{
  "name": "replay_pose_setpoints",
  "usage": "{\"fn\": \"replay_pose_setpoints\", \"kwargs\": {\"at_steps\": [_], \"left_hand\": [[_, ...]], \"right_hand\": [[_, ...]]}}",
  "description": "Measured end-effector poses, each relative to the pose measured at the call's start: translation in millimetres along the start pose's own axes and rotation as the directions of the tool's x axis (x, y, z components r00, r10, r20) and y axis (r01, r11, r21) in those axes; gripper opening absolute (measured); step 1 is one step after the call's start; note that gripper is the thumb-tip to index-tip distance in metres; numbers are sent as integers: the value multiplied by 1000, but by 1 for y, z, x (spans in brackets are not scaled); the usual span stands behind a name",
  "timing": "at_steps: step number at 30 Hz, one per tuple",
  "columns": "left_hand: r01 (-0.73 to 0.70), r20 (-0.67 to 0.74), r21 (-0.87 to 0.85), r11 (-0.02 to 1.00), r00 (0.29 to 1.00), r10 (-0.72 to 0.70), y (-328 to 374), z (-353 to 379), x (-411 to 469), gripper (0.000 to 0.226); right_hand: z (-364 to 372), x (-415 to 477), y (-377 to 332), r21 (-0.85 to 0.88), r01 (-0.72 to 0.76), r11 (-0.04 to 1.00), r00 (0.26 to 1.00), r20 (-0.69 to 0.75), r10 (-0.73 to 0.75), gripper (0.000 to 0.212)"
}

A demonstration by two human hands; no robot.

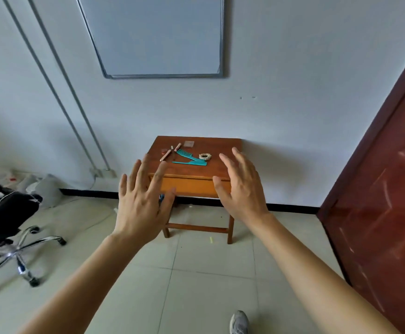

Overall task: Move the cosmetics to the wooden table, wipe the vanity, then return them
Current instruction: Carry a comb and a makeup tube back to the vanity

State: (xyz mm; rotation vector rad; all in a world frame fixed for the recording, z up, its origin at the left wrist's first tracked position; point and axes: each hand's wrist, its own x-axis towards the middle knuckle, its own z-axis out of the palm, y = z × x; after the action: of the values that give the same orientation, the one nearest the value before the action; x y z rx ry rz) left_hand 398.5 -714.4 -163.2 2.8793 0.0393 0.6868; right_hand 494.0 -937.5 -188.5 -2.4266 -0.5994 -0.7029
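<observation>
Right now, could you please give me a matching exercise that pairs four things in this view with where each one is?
Things:
1. teal combs
2. office chair
3. framed board
4. dark red door

Places:
A. on the wall, above the table
B. at the right edge of the view
C. on top of the wooden table
D. on the floor, at the left

Pairs: 1-C, 2-D, 3-A, 4-B
</observation>
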Motion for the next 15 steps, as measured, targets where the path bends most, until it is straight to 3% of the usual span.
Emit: {"fn": "replay_pose_setpoints", "kwargs": {"at_steps": [15], "left_hand": [[221, 233, 85, 972, 944, -235, -73, 181, 266, 67]], "right_hand": [[200, 230, 167, -90, -24, 996, 921, 384, 57, 64]]}}
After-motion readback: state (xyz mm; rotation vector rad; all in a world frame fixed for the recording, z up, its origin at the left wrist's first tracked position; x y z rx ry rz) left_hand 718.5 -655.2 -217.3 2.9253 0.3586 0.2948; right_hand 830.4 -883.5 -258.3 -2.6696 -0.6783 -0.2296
